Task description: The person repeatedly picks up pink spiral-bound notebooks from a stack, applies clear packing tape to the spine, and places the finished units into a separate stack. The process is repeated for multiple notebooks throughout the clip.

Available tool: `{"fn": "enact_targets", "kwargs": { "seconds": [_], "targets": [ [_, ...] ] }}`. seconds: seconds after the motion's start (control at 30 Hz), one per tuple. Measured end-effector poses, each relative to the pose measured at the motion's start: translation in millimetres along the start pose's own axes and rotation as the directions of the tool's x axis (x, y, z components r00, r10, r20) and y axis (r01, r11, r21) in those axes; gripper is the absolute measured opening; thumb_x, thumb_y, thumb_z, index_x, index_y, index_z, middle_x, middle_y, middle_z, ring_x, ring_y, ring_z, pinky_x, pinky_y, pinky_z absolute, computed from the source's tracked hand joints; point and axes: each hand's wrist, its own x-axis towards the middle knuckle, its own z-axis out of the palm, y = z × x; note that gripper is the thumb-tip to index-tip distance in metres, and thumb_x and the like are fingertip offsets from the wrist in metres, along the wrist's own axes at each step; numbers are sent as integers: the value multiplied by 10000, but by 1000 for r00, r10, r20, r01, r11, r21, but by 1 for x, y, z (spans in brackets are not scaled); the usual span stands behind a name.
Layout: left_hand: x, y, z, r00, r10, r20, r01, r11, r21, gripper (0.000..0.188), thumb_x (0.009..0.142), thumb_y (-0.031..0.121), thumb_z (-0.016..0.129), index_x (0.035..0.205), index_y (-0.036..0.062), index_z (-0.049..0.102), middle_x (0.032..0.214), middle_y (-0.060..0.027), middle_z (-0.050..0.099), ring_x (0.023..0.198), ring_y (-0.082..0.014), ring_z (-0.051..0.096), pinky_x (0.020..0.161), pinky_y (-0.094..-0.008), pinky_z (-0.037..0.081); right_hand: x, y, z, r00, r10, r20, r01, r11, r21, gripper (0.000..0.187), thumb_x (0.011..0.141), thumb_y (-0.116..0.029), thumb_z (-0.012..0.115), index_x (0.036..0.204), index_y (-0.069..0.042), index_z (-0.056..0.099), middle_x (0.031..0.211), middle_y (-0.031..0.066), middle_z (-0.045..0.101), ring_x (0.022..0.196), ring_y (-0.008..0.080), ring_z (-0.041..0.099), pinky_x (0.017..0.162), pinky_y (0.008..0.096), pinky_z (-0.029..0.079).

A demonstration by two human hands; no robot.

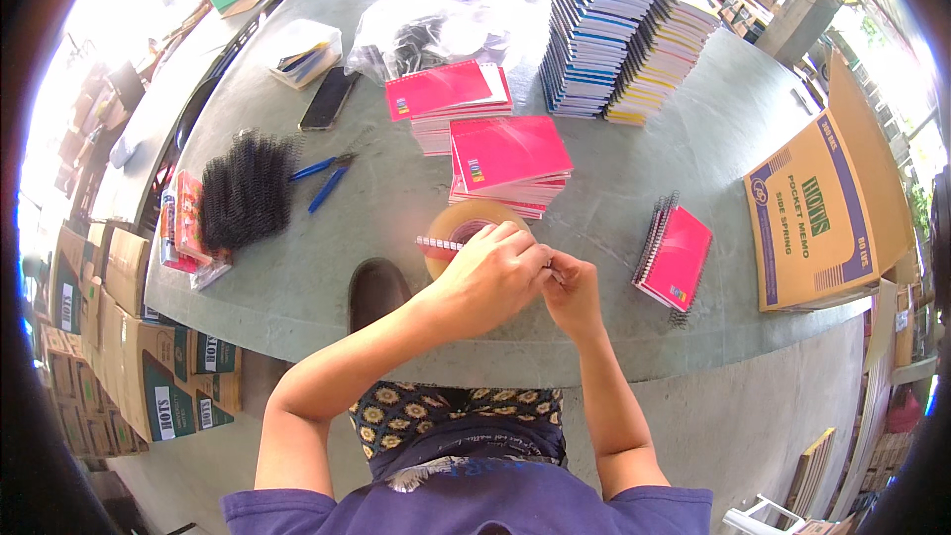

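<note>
On the tabletop (367, 193), from left: a clear packet (180, 223) with red and orange contents beside black wire spirals (248, 188), a translucent pouch (319, 61) of small items, and a clear plastic bag (485, 20) holding black coils (416, 45). Over a tape roll (487, 210), the left hand (490, 272) curls round a punched red-and-white strip (438, 244); the right hand (575, 295) pinches, on what I cannot tell. Rightmost stands an open cardboard box (810, 213), its inside unseen.

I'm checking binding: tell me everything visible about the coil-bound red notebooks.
The notebooks form a small, uneven pile, lying flat. The top cover looks like red card, with a small multicoloured mark near a lower corner. Dark, wire-like coils line the left edge, some ends jutting out. They rest on the table, between the right hand and the carton, touching neither.
</note>
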Motion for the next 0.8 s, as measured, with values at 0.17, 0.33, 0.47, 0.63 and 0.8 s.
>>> {"fn": "enact_targets", "kwargs": {
  "seconds": [0.17,0.33,0.47,0.63,0.8],
  "targets": [
    [-5,-7,11,999,-17,-38,16,1000,-23,170,741,91,657,897,31,623,840,-88,597,857,-282,562,745,-385,460,-3,-7,4,996,-85,-23,80,983,-167,208,808,37,558,1000,8,634,821,134,669,733,139,624,680,261,482],
    [-2,2,13,990,-27,-141,51,984,171,133,723,83,667,846,74,616,850,-89,602,859,-284,572,691,-381,451,-5,-2,4,987,-158,-40,144,961,-236,237,784,46,552,1002,-11,624,863,188,635,765,235,659,678,291,492],
    [-3,-2,-26,937,-350,7,334,901,278,178,733,132,675,895,84,620,843,-86,625,796,-295,605,721,-398,463,-2,-5,-10,925,-131,-356,19,953,-301,96,863,-94,623,915,-14,627,831,90,662,745,134,612,660,261,485],
    [-24,19,16,970,-155,190,132,983,128,364,747,216,697,1055,63,581,968,-117,609,932,-311,583,851,-454,445,-13,-16,-9,968,135,-210,-80,965,250,196,905,-209,605,975,-26,599,895,34,642,835,161,609,723,289,479],
    [-6,37,1,999,11,-31,-10,1000,25,468,736,207,734,1151,58,575,1128,-144,562,1054,-329,519,913,-442,425,-9,-59,-90,895,135,-426,-50,978,204,238,893,-202,617,1048,-24,589,965,45,632,880,111,576,780,277,470]
  ]
}}
